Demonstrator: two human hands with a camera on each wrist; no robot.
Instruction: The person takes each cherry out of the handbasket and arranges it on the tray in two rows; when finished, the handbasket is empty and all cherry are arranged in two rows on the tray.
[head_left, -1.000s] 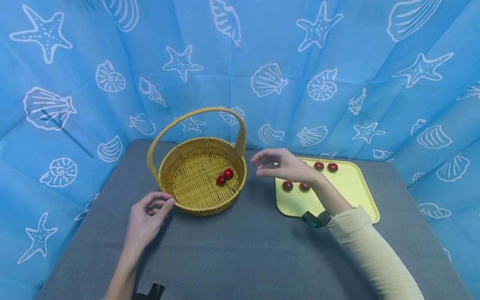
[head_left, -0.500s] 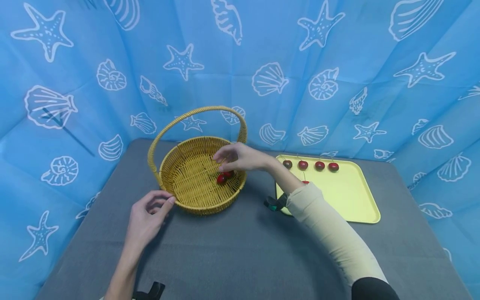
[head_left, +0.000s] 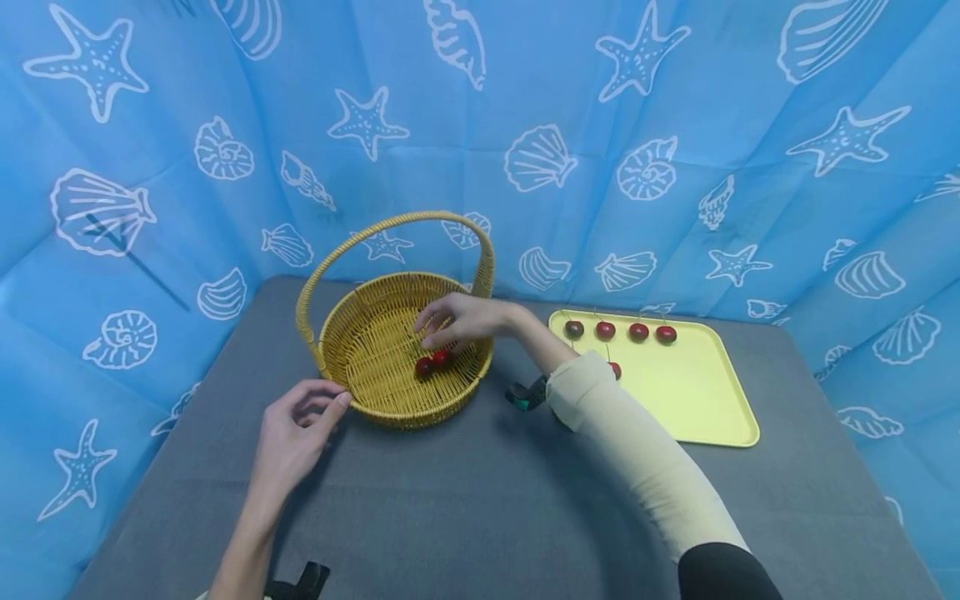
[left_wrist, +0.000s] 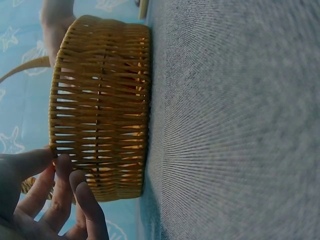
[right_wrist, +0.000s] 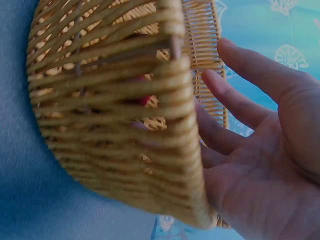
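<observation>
A round woven basket (head_left: 408, 418) with a tall arched handle stands on the table. At its front left rim my left hand (head_left: 296, 433) pinches the edge between thumb and fingers; the left wrist view shows the thumb (left_wrist: 31, 162) at the rim. My right hand (head_left: 465, 319) reaches over the right rim into the basket, fingers loosely bent, nothing seen between them. Two red cherries lie close together just below its fingers, a darker cherry (head_left: 424, 367) and a brighter cherry (head_left: 442, 358). Through the weave, the right wrist view gives a glimpse of red fruit (right_wrist: 144, 99).
To the right lies a yellow tray (head_left: 697, 392) with several stemmed cherries, including a dark cherry (head_left: 574, 329) in its back row. The right sleeve (head_left: 600, 400) covers the tray's front left part. A blue shell-patterned curtain (head_left: 480, 150) hangs behind the grey table (head_left: 465, 517).
My right hand has moved left from beside the tray into the basket. Both cherries in the basket have shifted slightly left and toward the front. The left hand stays at the rim.
</observation>
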